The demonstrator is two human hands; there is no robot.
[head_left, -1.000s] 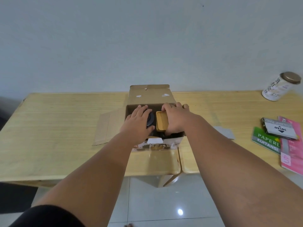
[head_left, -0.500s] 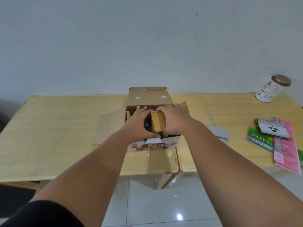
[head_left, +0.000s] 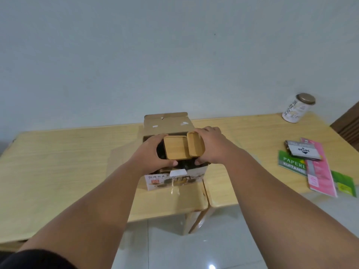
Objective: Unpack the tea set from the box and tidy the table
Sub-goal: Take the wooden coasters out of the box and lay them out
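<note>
The table (head_left: 58,167) bears an open box (head_left: 174,177), its back flap up. Over its mouth both hands clasp a dark set piece (head_left: 162,152) topped by two wooden trays — the left hand (head_left: 153,154) wraps the larger tray (head_left: 175,147), the right hand (head_left: 212,147) grips the smaller tray (head_left: 196,144). The dark body is mostly hidden, its shape unclear. At right lie booklets (head_left: 318,169) — one cut off by another — and a tin (head_left: 297,108).
</note>
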